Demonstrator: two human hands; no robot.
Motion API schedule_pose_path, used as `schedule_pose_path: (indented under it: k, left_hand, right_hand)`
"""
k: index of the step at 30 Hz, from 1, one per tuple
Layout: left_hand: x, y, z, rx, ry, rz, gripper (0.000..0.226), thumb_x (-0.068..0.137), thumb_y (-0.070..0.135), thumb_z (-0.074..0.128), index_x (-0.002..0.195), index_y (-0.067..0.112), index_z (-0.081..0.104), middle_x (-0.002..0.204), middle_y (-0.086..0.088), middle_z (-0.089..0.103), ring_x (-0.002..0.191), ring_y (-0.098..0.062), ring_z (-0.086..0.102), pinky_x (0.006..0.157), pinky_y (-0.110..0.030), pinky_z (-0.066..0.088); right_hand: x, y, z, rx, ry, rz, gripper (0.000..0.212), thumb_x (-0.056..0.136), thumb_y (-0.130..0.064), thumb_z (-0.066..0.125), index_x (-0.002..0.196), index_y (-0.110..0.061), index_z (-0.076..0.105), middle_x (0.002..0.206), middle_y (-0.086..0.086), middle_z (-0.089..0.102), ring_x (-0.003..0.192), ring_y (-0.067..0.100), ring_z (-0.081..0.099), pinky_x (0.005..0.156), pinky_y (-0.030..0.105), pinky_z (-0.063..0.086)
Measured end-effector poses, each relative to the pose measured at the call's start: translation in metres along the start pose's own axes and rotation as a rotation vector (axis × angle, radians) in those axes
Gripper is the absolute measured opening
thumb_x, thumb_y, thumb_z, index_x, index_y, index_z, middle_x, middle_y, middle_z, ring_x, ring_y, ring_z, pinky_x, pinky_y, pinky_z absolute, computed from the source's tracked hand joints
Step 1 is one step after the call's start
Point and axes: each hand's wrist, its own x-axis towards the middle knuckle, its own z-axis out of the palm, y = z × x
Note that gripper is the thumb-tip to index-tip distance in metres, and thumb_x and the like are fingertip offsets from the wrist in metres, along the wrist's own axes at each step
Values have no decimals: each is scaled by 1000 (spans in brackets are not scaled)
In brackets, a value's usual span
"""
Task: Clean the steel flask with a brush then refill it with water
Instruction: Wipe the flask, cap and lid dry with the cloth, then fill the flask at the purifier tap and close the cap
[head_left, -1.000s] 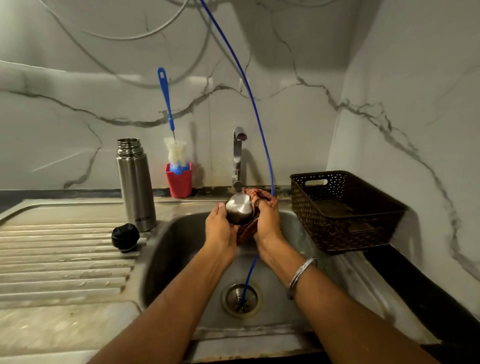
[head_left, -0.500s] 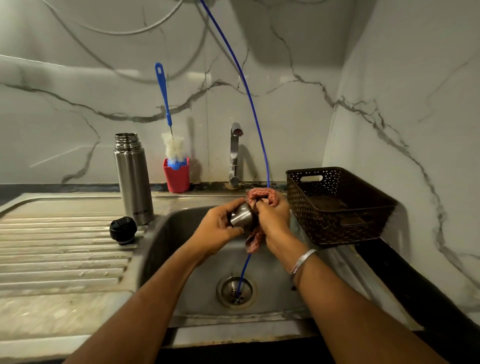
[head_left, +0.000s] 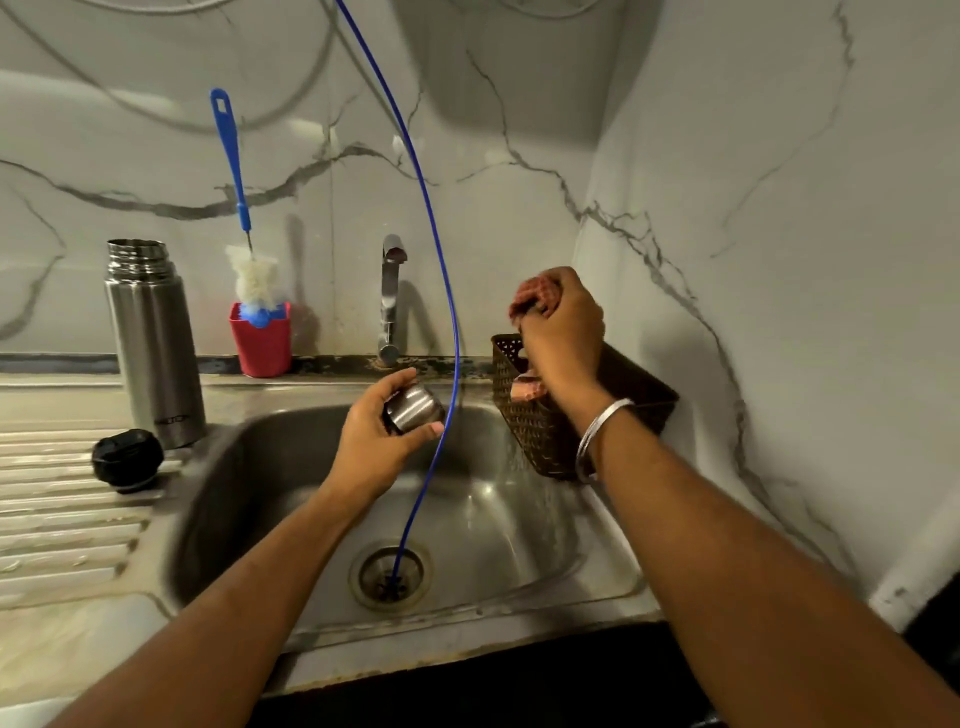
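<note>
The steel flask (head_left: 153, 343) stands open and upright on the drainboard left of the sink, its black stopper (head_left: 127, 460) lying in front of it. A blue-handled bottle brush (head_left: 241, 223) stands in a red cup (head_left: 261, 340) by the wall. Over the sink, my left hand (head_left: 376, 441) holds the flask's steel cap (head_left: 415, 408). My right hand (head_left: 563, 325) is raised above the brown basket, closed on a reddish checked cloth (head_left: 535, 293) that hangs down toward the basket.
The tap (head_left: 390, 299) rises behind the sink basin (head_left: 493, 525). A thin blue hose (head_left: 441, 270) drops from above into the drain (head_left: 390, 574). A brown perforated basket (head_left: 540, 436) sits at the sink's right rim against the marble corner wall.
My hands have separated: the right hand lifted the cloth up and right, over the basket, while the left hand keeps the steel cap over the sink.
</note>
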Motion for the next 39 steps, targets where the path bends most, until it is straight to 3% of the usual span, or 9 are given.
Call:
schedule_pose_path:
  k: [7, 10, 13, 16, 20, 24, 28, 35, 39]
  left_hand:
    - [-7, 8, -1, 89, -53, -16, 84, 69, 0, 88, 143, 18, 52, 127, 5, 62, 109, -11, 65, 85, -21, 58]
    - [-9, 11, -4, 54, -37, -38, 80, 73, 2, 86, 144, 18, 52, 128, 3, 61, 111, -13, 65, 91, -28, 58]
    - [-12, 19, -7, -24, 9, -48, 71, 79, 3, 82, 142, 17, 53, 127, 1, 63, 111, -15, 66, 86, -29, 61]
    - [-13, 41, -13, -265, 48, -107, 66, 77, 3, 81, 137, 16, 56, 124, -5, 69, 110, -19, 70, 80, -26, 60]
    - [-25, 71, -48, -384, 36, -111, 54, 79, 17, 80, 130, 18, 62, 118, -3, 75, 107, -18, 72, 86, -34, 55]
    - [-65, 66, -122, 90, 112, -57, 48, 81, 26, 83, 126, 23, 68, 112, 3, 76, 104, -11, 71, 91, -28, 55]
    - [-105, 58, -190, 768, 239, -107, 49, 72, 27, 91, 118, 30, 73, 100, 9, 75, 85, -14, 66, 69, -25, 49]
    - [-126, 57, -240, 916, 233, -218, 53, 74, 28, 89, 124, 27, 72, 115, 12, 73, 91, -8, 61, 77, -24, 51]
    - [-105, 65, -251, 733, 192, -265, 76, 73, 9, 88, 141, 26, 56, 126, 7, 64, 117, -17, 60, 96, -35, 51]
  right_hand:
    - [34, 43, -16, -411, -641, 438, 15, 65, -3, 79, 80, -8, 78, 90, 9, 76, 80, 25, 70, 79, 38, 62]
    - [31, 42, -16, -462, -646, 393, 21, 72, 1, 75, 93, -1, 76, 95, 15, 73, 81, 31, 69, 81, 44, 61]
    - [15, 18, -16, -491, -446, 125, 23, 83, -14, 73, 105, -18, 75, 112, 5, 72, 103, 25, 67, 90, 41, 59]
    - [-27, -19, -4, -323, -303, -155, 22, 85, -29, 73, 107, -27, 76, 112, -4, 70, 108, 16, 63, 91, 39, 57]
    - [-90, -68, 27, 418, -727, 106, 31, 97, -45, 63, 101, -18, 78, 90, 3, 76, 83, 14, 72, 71, 39, 61]
    - [-138, -92, 73, 586, -875, 178, 21, 92, -35, 73, 104, -19, 77, 97, 8, 78, 91, 23, 75, 74, 38, 64]
    - [-197, -113, 131, 489, -974, 102, 33, 81, -27, 86, 105, -10, 71, 96, 5, 76, 90, 19, 73, 80, 34, 60]
    - [-237, -138, 165, 350, -1002, 37, 60, 64, -63, 87, 100, -20, 63, 81, -5, 73, 78, 11, 71, 63, 22, 57]
    - [-210, -139, 169, 276, -716, -29, 62, 80, -78, 62, 69, -16, 67, 66, -1, 71, 64, 14, 68, 62, 33, 55]
